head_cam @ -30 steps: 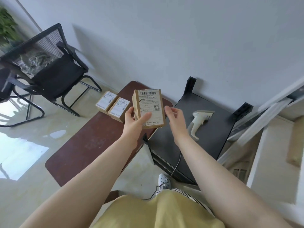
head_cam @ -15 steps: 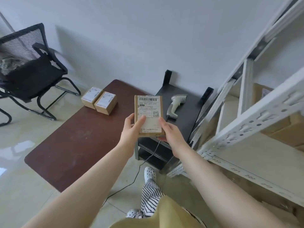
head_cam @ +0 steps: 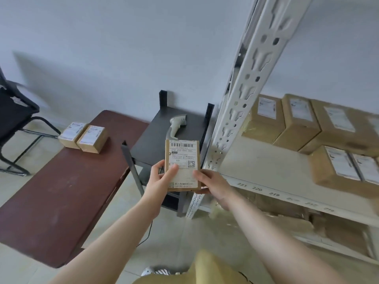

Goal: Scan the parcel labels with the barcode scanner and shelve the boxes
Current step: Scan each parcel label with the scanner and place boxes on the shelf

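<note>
- Chair [head_cam: 14, 117], black, at far left edge, only partly in frame, standing on pale floor.
- Brown table [head_cam: 61, 191], long and low, right of chair; two small labelled boxes [head_cam: 83, 135] side by side and touching at far end, labels up.
- Left hand [head_cam: 161, 181], gripping left edge of held parcel [head_cam: 182, 158], thumb laid across label face, fingers curled behind.
- Held parcel, flat cardboard, upright in air between both hands, label toward camera, barcode along top; in front of black stand, just left of rack post, not resting on any surface.
- Black stand [head_cam: 155, 138] behind parcel, between table and rack; barcode scanner [head_cam: 176, 126], pale grey, lying on top, lower end hidden behind parcel.
- Right hand [head_cam: 213, 184], clamped on lower right corner of parcel, thumb on front, fingers under and behind.
- White slotted rack post [head_cam: 246, 87] rising right of parcel.
- Shelf [head_cam: 266, 171] of rack at right, number tags along front lip; several shelved boxes [head_cam: 297, 121] near back and right, labels up, some blurred.
</note>
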Tool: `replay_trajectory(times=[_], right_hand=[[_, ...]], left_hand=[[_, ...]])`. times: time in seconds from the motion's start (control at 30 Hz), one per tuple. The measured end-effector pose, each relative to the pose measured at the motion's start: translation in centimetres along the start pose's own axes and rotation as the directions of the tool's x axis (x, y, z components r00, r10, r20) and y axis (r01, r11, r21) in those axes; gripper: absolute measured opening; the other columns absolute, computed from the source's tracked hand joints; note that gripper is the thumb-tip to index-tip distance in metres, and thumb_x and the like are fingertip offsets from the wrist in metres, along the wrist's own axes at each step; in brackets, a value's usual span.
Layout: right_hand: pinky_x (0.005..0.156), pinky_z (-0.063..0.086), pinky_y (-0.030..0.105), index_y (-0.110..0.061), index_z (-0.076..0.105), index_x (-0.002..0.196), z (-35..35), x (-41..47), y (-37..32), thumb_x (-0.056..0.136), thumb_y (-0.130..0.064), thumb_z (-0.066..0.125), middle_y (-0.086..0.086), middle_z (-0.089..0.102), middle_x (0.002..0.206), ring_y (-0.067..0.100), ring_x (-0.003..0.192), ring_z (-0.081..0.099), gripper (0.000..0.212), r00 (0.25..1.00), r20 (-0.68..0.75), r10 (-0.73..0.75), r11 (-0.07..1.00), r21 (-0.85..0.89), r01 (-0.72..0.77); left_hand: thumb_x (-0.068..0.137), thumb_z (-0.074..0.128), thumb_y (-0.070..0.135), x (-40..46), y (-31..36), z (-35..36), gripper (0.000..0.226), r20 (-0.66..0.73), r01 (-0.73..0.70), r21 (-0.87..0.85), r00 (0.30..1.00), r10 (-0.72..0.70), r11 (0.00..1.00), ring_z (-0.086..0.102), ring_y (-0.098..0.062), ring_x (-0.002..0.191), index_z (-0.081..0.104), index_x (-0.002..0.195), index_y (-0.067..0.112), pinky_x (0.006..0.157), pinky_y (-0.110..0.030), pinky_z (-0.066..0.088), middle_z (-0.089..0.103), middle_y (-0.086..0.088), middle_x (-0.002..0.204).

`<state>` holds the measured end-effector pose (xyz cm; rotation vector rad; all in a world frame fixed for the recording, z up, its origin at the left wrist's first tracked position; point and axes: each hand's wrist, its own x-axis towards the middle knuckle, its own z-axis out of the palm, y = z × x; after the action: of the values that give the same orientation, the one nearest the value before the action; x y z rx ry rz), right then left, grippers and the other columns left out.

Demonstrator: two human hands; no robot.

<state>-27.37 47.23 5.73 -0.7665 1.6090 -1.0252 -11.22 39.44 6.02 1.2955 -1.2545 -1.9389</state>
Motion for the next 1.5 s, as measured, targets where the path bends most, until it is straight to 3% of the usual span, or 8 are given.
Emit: replay_trajectory(times=[0.1, 0.27, 0.43, 0.63, 1.1, 1.2, 1.4, 1.5], right_hand=[[0.09, 0.057, 0.036, -0.025, 0.07, 0.108, -4.3, -1.8, 1.6, 0.077, -0.06, 0.074, -0.002, 0.078, 0.102, 0.019, 0.098, 0.073, 0.047, 0.999, 0.03, 0.019, 1.0, 0.017, -0.02], [0.081, 0.055, 0.029, -0.02, 0.069, 0.109, -12.4, -4.1, 3.1, 0.092, -0.014, 0.069, 0.002, 0.075, 0.097, 0.017, 0.091, 0.069, 0.018, 1.0, 0.01, 0.021, 0.994, 0.103, -0.022], [0.091, 0.055, 0.034, -0.024, 0.069, 0.11, -15.0, -4.7, 3.1, 0.091, -0.035, 0.07, -0.007, 0.073, 0.099, 0.017, 0.101, 0.067, 0.022, 0.996, 0.089, 0.025, 0.999, -0.032, -0.022], [0.075, 0.057, 0.027, -0.015, 0.069, 0.117, -18.8, -6.2, 4.8, 0.094, -0.043, 0.062, 0.007, 0.074, 0.105, 0.02, 0.093, 0.07, 0.037, 0.993, 0.103, 0.06, 0.998, 0.006, -0.061], [0.087, 0.056, 0.038, -0.014, 0.067, 0.122, -28.6, -6.8, 6.4, 0.09, -0.051, 0.062, 0.008, 0.074, 0.113, 0.025, 0.105, 0.068, 0.049, 0.929, -0.301, 0.215, 0.937, 0.331, -0.109], [0.088, 0.054, 0.034, -0.018, 0.068, 0.119, -30.6, -7.0, 6.3, 0.094, -0.046, 0.061, 0.003, 0.074, 0.105, 0.02, 0.099, 0.067, 0.039, 0.894, -0.371, 0.249, 0.917, 0.387, -0.095], [0.097, 0.055, 0.042, -0.019, 0.061, 0.129, -32.4, -5.9, 7.3, 0.077, -0.058, 0.077, 0.002, 0.055, 0.133, 0.027, 0.122, 0.052, 0.067, 0.685, -0.514, 0.515, 0.752, 0.655, -0.073], [0.1, 0.053, 0.041, -0.019, 0.066, 0.118, -33.4, -5.6, 7.7, 0.076, -0.051, 0.081, 0.006, 0.059, 0.131, 0.029, 0.124, 0.055, 0.055, 0.655, -0.474, 0.588, 0.61, 0.792, 0.026]], left_hand=[[0.077, 0.077, 0.056, -0.9, -1.5, 3.6, 0.083, 0.022, 0.05, 0.015, 0.998, -0.05, 0.999, 0.073, -0.021, 0.102, 0.038, 0.143, 0.025, 0.096, -0.045, 0.058, 0.07, -0.005, 0.116], [0.097, 0.065, 0.035, -3.3, -5.4, 10.9, 0.049, -0.174, 0.07, -0.157, 0.98, -0.097, 0.985, 0.067, -0.016, 0.09, 0.033, 0.131, 0.021, 0.087, -0.044, 0.056, 0.064, -0.002, 0.109], [0.097, 0.065, 0.04, -5.0, -7.9, 16.8, 0.051, -0.267, 0.014, -0.204, 0.961, -0.07, 0.979, 0.067, -0.021, 0.101, 0.03, 0.13, 0.025, 0.104, -0.054, 0.05, 0.064, -0.003, 0.11], [0.094, 0.066, 0.043, -5.8, -8.2, 21.8, 0.061, -0.269, 0.015, -0.137, 0.962, -0.052, 0.99, 0.068, -0.023, 0.097, 0.029, 0.14, 0.025, 0.075, -0.033, 0.052, 0.065, -0.013, 0.118], [0.095, 0.066, 0.043, 2.6, -4.1, 32.7, 0.069, 0.148, 0.128, 0.075, 0.979, -0.138, 0.989, 0.066, -0.013, 0.094, 0.029, 0.148, 0.021, 0.07, -0.022, 0.056, 0.065, -0.007, 0.12], [0.091, 0.072, 0.043, 4.9, -3.8, 35.3, 0.079, 0.25, 0.153, 0.205, 0.947, -0.203, 0.967, 0.065, -0.014, 0.096, 0.027, 0.152, 0.022, 0.098, -0.038, 0.054, 0.065, -0.003, 0.121], [0.091, 0.073, 0.044, 7.6, -3.7, 39.9, 0.076, 0.28, 0.169, 0.344, 0.921, -0.273, 0.924, 0.057, -0.019, 0.104, 0.033, 0.15, 0.017, 0.098, -0.038, 0.048, 0.058, -0.003, 0.122], [0.093, 0.07, 0.044, 8.1, -4.0, 41.9, 0.073, 0.255, 0.174, 0.383, 0.924, -0.285, 0.907, 0.054, -0.023, 0.108, 0.034, 0.15, 0.016, 0.095, -0.038, 0.047, 0.055, -0.004, 0.12]])
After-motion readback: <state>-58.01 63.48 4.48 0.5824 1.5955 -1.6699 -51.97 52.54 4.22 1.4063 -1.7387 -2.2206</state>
